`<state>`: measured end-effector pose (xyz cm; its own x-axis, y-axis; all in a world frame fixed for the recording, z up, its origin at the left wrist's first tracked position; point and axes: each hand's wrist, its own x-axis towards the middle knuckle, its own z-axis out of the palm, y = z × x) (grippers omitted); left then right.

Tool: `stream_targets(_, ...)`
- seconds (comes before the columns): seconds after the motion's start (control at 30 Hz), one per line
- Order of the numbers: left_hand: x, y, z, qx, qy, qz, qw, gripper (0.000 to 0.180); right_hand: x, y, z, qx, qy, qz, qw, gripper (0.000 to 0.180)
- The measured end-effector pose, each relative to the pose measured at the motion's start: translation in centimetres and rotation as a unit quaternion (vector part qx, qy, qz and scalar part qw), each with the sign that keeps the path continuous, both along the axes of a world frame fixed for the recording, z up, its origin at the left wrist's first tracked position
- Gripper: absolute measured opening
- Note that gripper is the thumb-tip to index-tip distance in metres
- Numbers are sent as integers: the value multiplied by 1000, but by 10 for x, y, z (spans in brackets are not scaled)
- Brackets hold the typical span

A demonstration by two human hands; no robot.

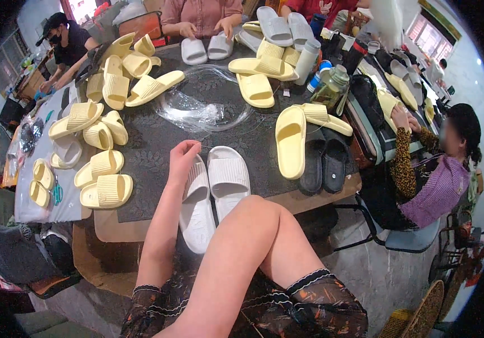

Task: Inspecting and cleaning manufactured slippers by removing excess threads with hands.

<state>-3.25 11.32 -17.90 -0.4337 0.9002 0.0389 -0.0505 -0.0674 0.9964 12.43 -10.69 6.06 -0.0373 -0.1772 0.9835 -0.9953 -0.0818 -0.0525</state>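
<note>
A pair of light grey slippers lies side by side at the near edge of the table, the left slipper partly behind my left forearm and the right slipper partly behind my bent right arm. My left hand is beside the open end of the left slipper, above its ribbed strap. Thumb and fingers are pinched together there; what they hold, if anything, is too fine to make out. My right elbow is bent over the slippers, and the forearm runs down out of the picture, so my right hand is out of view. Beyond them lies a loose coil of clear thread.
Yellow slippers are spread along the table's left side, with more yellow slippers and a black pair at the right. Bottles and a glass jar stand farther back. Several people work around nearby tables; one handles grey slippers opposite.
</note>
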Motion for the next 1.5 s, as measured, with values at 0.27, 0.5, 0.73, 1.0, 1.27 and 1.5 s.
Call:
stream_targets(0.27,1,-2,3,4,9,1,1000,16,-3,12,-4,55,-19,17,998,35)
stream_targets(0.5,-3,-1,-2,-4,-3,0,1000,14,1,10,-1,19,-45,82,995,37)
stream_targets(0.73,1,-1,5,4,2,-3,1000,15,2,13,-5,38,-41,119,991,39)
stream_targets(1.0,-4,-4,1,9,-4,2,1000,17,2,20,-2,55,-64,121,989,38)
stream_targets(1.27,-1,-1,-2,-7,17,6,1000,16,10,28,-5,53,-98,100,989,33)
stream_targets(1.5,-12,0,-1,-3,-7,29,1000,17,6,29,-10,90,-111,165,976,31)
